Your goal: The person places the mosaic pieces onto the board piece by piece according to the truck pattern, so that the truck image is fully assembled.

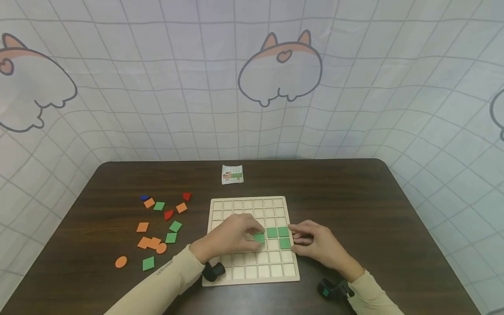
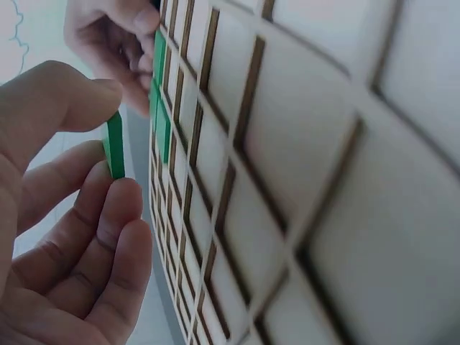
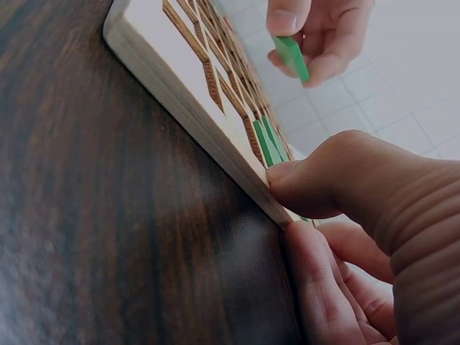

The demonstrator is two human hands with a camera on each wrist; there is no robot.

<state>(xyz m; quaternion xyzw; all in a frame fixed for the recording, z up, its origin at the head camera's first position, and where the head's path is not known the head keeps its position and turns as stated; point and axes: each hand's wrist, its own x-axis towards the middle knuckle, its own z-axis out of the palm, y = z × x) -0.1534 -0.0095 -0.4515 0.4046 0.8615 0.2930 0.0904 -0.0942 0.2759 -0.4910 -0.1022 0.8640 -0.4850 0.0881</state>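
Observation:
My left hand (image 1: 232, 234) is over the middle of a pale wooden grid board (image 1: 252, 271). It pinches a green square tile (image 2: 115, 147) between thumb and fingertips, tilted and just off the board in the left wrist view. Three green tiles (image 1: 272, 232) lie in cells near the board's right side. At that side, my right hand (image 1: 320, 243) grips the board's edge, its thumb on the rim and its fingers against the side in the right wrist view. Some of its fingers are partly hidden behind the thumb.
Left of the board lie loose pieces: orange squares (image 1: 142, 227), orange round pieces (image 1: 121, 262), green squares (image 1: 148, 263), red pieces (image 1: 168, 215) and a blue piece (image 1: 145, 198). A small printed grid card (image 1: 232, 174) lies behind the board on the dark wooden table (image 1: 354, 192).

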